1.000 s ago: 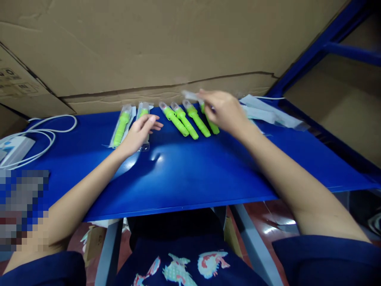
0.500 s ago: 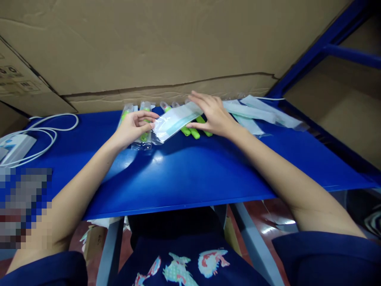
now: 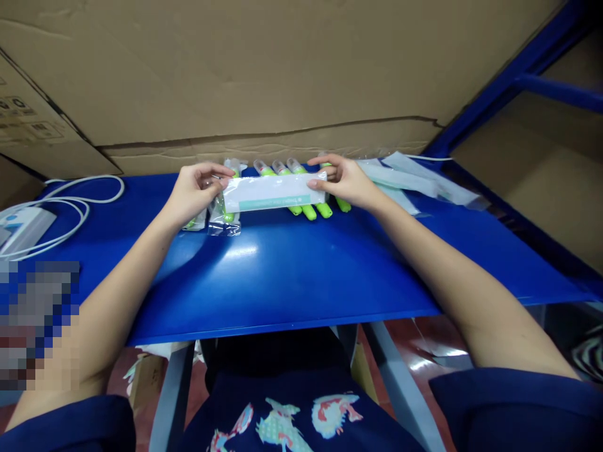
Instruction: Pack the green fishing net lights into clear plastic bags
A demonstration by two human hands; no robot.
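Observation:
A clear plastic sleeve (image 3: 276, 189) with a white and pale green insert stretches level between my hands, above the blue table (image 3: 264, 270). My left hand (image 3: 195, 188) pinches its left end between thumb and fingers. At the other end, my right hand (image 3: 343, 179) grips it with thumb below and fingers above. Several bright green tube-like items with clear caps (image 3: 308, 211) lie in a row behind the sleeve, partly hidden by it. Near my left hand lie green items in clear wrappers (image 3: 226, 216).
More flat sleeves with white and green inserts (image 3: 424, 179) lie at the right back. White cable (image 3: 85, 207) coils around a white box (image 3: 28, 229) at the left. A cardboard wall (image 3: 282, 75) closes the back; a blue metal frame (image 3: 509, 75) stands at the right.
The sleeve has turned from slanted to level and faces me flatter. My right hand has closed on its right end, where it was spread before. My left hand moved slightly left.

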